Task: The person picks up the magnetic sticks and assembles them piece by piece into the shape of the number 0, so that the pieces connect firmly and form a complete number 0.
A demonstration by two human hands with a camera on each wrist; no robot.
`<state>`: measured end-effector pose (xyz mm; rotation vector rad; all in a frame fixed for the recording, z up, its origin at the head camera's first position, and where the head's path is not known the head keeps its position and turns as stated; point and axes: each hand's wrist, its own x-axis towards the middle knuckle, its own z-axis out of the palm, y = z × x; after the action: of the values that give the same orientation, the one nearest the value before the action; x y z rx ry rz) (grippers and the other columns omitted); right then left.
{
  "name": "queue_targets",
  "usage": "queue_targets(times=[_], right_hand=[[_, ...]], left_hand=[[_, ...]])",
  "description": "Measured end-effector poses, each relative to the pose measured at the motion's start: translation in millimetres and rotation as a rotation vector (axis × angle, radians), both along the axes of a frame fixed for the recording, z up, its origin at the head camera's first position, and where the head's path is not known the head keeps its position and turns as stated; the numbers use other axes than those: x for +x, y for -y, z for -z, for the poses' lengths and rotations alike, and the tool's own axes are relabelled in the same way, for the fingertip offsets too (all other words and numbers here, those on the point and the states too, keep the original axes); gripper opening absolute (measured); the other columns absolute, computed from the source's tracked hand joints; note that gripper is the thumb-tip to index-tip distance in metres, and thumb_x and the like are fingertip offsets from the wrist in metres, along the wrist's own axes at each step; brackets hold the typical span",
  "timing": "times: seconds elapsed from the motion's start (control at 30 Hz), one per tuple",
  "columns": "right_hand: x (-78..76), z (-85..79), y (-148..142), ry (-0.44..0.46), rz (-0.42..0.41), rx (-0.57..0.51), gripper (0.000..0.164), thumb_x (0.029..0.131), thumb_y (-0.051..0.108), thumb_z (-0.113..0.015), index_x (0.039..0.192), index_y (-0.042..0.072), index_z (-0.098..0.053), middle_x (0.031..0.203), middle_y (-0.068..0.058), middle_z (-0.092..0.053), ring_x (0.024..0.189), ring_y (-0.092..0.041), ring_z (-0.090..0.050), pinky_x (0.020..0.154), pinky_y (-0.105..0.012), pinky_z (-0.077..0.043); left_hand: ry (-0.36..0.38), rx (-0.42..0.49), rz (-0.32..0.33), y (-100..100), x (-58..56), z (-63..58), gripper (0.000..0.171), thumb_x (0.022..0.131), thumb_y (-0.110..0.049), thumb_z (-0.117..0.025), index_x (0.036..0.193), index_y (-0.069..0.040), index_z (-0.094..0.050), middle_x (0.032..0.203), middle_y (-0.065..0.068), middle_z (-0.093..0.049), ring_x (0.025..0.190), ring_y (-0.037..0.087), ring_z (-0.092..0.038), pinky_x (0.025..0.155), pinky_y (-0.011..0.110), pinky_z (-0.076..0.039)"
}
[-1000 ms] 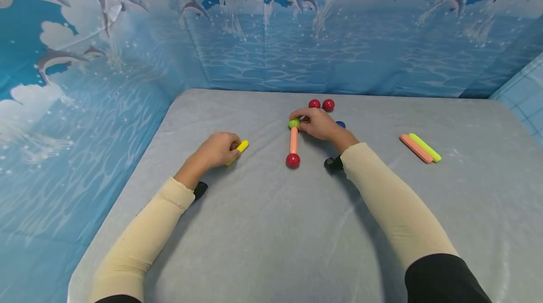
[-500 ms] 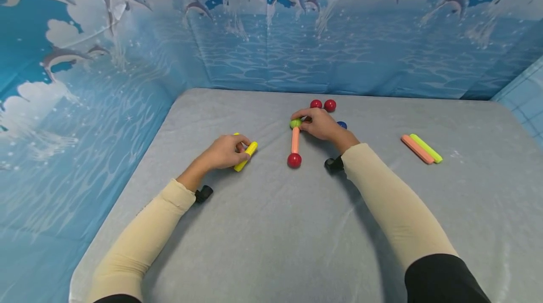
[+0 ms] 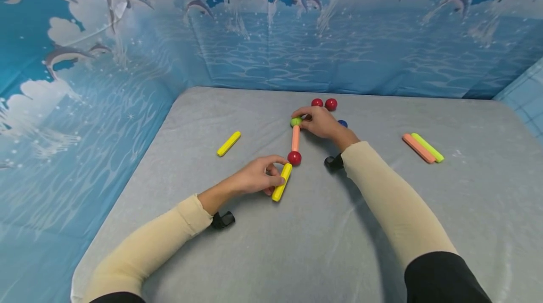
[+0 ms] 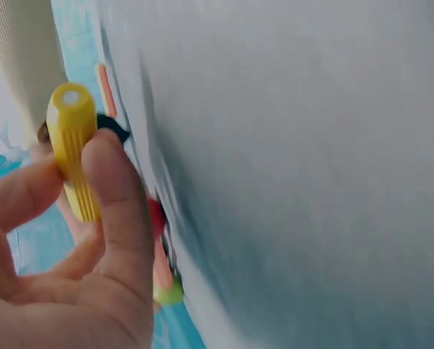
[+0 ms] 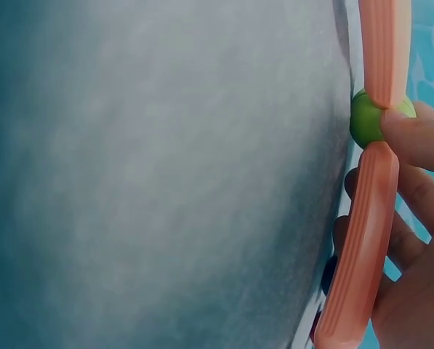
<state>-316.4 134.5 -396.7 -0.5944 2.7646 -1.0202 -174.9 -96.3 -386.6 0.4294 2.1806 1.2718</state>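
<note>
My left hand [image 3: 256, 176] pinches a yellow ribbed rod [image 3: 277, 192] between thumb and fingers. Its upper end is close to a red ball [image 3: 294, 158]; whether they touch I cannot tell. In the left wrist view the held rod [image 4: 76, 167] shows a pale round spot on its end. An orange rod [image 3: 295, 138] joins the red ball to a green ball [image 3: 295, 122], which my right hand [image 3: 320, 121] pinches. From the right wrist, a second orange rod [image 5: 362, 247] extends from the green ball [image 5: 366, 120] along my palm; the hand hides it in the head view.
Another yellow rod [image 3: 229, 143] lies to the left on the grey cloth-covered table [image 3: 322, 246]. Two red balls, one the right-hand ball [image 3: 331, 104], sit behind my right hand, near a partly hidden blue ball [image 3: 342, 124]. An orange rod [image 3: 417, 148] and a yellow-green rod [image 3: 428, 147] lie together at right.
My left hand has lifted one yellow rod away from the other and carried it right and nearer to me, up to the red ball. The right hand stays on the green ball.
</note>
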Motion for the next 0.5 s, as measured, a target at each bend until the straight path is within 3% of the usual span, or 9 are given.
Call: queue_targets(times=[0.2, 0.5], right_hand=[[1.1, -0.6, 2, -0.003, 0.031, 0.008, 0.031, 0.095, 0.009, -0.064, 0.125, 0.013, -0.068, 0.134, -0.013, -0.063, 0.115, -0.031, -0.06, 0.1, -0.047, -0.052], [2.4, -1.8, 5, -0.001, 0.042, 0.004, 0.031, 0.095, 0.009, -0.064, 0.125, 0.013, -0.068, 0.133, -0.013, -0.063, 0.113, -0.031, -0.061, 0.098, -0.046, -0.053]], left_hand=[[0.103, 0.089, -0.075, -10, 2.0, 7.1, 0.048, 0.095, -0.013, -0.064, 0.14, -0.008, -0.048, 0.087, 0.006, -0.066, 0.062, 0.014, -0.063, 0.062, 0.027, -0.057], [0.177, 0.096, -0.133, -13, -0.9, 8.2, 0.048, 0.095, -0.01, -0.064, 0.139, -0.005, -0.045, 0.088, 0.006, -0.065, 0.06, 0.013, -0.062, 0.06, 0.024, -0.057]])
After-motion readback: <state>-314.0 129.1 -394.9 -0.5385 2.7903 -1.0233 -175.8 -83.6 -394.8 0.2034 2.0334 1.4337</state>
